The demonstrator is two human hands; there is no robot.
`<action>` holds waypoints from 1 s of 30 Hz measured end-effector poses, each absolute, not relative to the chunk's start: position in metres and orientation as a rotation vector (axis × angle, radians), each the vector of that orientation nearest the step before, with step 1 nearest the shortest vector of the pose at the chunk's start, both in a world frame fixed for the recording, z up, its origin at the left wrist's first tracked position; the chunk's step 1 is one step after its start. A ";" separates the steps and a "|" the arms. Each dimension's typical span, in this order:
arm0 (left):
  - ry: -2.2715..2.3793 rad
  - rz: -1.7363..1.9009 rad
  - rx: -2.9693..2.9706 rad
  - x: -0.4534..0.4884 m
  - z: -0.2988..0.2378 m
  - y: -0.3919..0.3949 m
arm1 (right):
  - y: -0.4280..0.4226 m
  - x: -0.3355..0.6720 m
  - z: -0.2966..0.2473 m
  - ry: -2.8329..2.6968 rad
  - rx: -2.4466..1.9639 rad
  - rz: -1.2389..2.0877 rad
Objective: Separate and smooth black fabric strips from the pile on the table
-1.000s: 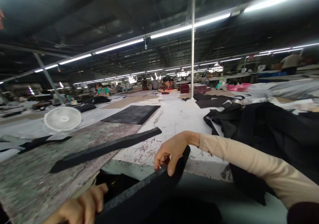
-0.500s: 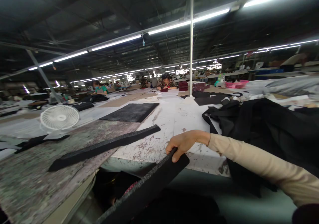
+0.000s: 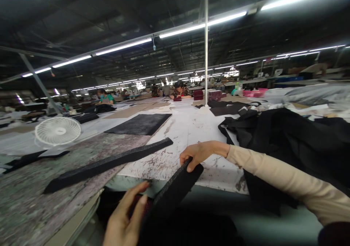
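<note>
1. A pink basin is sitting toward the right, beyond the black fabric heap; its contents are showing too small to make out.
2. A blue crate-like form is standing farther back, its inside hidden.
3. The right hand is gripping the upper end of a black strip between thumb and fingers. This strip is slanting down from the table's near edge toward the wearer.
4. The left hand is hanging open near the strip's lower part, thumb apart from fingers; whether it is touching the strip, one cannot tell.
5. A second black strip is lying across a mottled board and the white tabletop.
6. A black rectangular panel is resting beyond it, and a white round fan is standing at left.
7. Maroon stacks are standing near a pale pole; a co-worker in a patterned top is leaning over the table beside them.
8. Tube lights are glowing beneath the dark roof.
</note>
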State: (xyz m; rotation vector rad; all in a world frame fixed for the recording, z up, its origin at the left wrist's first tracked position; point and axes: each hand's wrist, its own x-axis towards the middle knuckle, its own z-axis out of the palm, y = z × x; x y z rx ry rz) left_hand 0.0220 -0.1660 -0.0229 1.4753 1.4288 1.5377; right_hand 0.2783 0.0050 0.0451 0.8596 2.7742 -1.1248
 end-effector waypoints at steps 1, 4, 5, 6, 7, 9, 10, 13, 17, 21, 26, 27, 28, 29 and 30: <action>1.484 1.421 1.538 0.041 -0.018 -0.151 | 0.003 0.278 0.047 2.815 0.846 -1.093; 1.444 1.182 1.755 0.089 -0.004 -0.112 | 0.001 0.284 0.054 2.862 0.795 -1.074; 1.463 1.133 1.813 0.101 -0.001 -0.100 | 0.002 0.288 0.055 2.857 0.804 -1.088; 1.497 1.092 1.859 0.110 0.001 -0.090 | 0.004 0.293 0.055 2.850 0.832 -1.103; 1.528 1.057 1.901 0.118 0.001 -0.081 | 0.007 0.299 0.054 2.842 0.875 -1.120; 1.567 1.017 1.966 0.131 0.001 -0.067 | 0.013 0.313 0.050 2.836 0.984 -1.145; 1.562 1.000 1.992 0.136 0.000 -0.061 | 0.016 0.320 0.046 2.838 1.036 -1.155; 1.542 0.945 2.060 0.149 0.000 -0.050 | 0.025 0.337 0.035 2.825 1.150 -1.185; 1.548 0.880 2.103 0.157 0.003 -0.041 | 0.034 0.346 0.025 2.837 1.166 -1.171; 1.620 0.718 2.176 0.166 0.002 -0.031 | 0.043 0.352 0.017 2.841 1.163 -1.185; 1.702 0.639 2.300 0.179 -0.003 -0.026 | 0.052 0.372 0.012 2.831 1.435 -1.058; 1.705 0.619 2.324 0.180 -0.004 -0.025 | 0.052 0.376 0.012 2.861 1.465 -1.018; 1.704 0.601 2.346 0.182 -0.004 -0.025 | 0.052 0.379 0.012 2.895 1.479 -0.987; 1.703 0.586 2.363 0.182 -0.004 -0.025 | 0.051 0.382 0.012 2.933 1.487 -0.951; 1.701 0.574 2.377 0.183 -0.005 -0.025 | 0.051 0.383 0.012 2.969 1.482 -0.915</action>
